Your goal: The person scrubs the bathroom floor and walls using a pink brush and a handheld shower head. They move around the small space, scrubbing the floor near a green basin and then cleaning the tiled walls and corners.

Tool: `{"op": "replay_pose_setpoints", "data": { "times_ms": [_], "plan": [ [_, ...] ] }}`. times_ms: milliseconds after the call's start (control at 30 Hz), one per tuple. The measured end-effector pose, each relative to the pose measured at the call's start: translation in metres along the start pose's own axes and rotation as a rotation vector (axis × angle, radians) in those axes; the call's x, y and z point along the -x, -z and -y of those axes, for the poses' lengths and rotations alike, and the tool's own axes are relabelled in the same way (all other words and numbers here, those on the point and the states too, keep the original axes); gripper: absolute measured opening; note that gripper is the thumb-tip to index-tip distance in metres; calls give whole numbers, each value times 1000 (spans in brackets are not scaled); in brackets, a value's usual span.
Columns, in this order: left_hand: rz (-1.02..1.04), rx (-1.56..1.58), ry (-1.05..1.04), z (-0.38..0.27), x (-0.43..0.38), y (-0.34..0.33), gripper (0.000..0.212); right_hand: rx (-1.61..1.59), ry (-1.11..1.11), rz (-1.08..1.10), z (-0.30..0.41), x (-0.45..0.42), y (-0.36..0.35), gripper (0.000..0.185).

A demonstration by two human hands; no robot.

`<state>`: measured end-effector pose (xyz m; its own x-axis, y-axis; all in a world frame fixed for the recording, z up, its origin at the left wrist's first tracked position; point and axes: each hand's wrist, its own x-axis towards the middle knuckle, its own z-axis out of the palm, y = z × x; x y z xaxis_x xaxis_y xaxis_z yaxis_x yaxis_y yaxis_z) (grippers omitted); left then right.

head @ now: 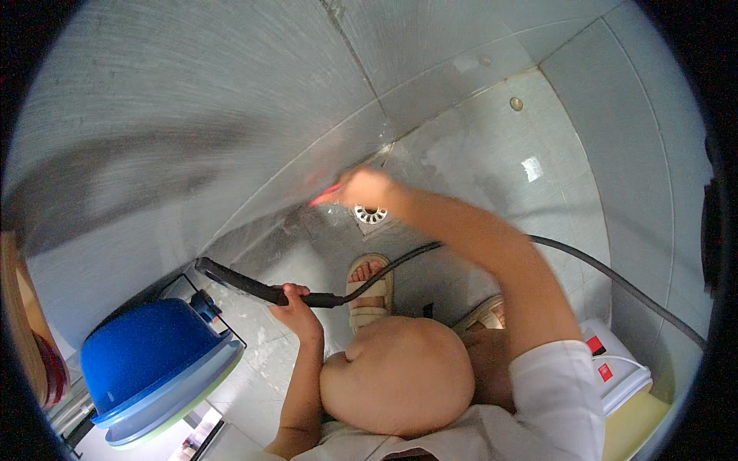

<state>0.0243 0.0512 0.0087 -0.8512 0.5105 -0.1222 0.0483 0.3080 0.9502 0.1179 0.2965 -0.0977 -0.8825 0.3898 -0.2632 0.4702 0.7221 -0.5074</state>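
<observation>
My left hand (298, 311) grips the handle of a black handheld shower head (236, 281), whose head points to the left over the floor. From its handle a black hose (403, 259) curves right, passing beneath my right forearm. Blurred by motion, my right hand (369, 187) is closed around a pink-red object (325, 195), mostly hidden by the fingers; its exact kind cannot be told. That object is at the foot of the grey tiled wall (323, 150), and the hand partly covers a round metal floor drain (371, 215).
Nested plastic basins, a blue one (155, 351) outermost, hang in a black wire rack (233, 334) at the left. A white bucket (620, 363) stands at the right. My sandaled foot (369, 288) is on the wet tiled floor (461, 167). Another small round fitting (516, 104) lies farther off.
</observation>
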Motion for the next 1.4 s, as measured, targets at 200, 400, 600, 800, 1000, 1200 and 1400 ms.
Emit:
{"op": "replay_pose_setpoints", "data": {
  "times_ms": [200,400,600,800,1000,1200,1400],
  "plan": [
    [45,117,-4,3,-1,9,23,392,-113,-156,-127,127,84,34],
    [72,87,-13,-1,-2,5,23,330,228,-291,-90,64,66,44],
    [24,-108,-3,-9,3,-1,15,274,370,-174,52,-16,19,43],
    [125,-15,-35,-11,9,-14,17,-215,-124,-76,-94,30,13,66],
    [246,129,-127,-15,13,-20,19,312,-576,-270,-197,202,118,32],
    [407,34,-133,-19,11,-42,15,-380,-744,-1017,-209,221,13,55],
    [496,-97,-162,-30,-2,-66,19,-1423,-933,-1020,-99,98,95,62]
  ]
}}
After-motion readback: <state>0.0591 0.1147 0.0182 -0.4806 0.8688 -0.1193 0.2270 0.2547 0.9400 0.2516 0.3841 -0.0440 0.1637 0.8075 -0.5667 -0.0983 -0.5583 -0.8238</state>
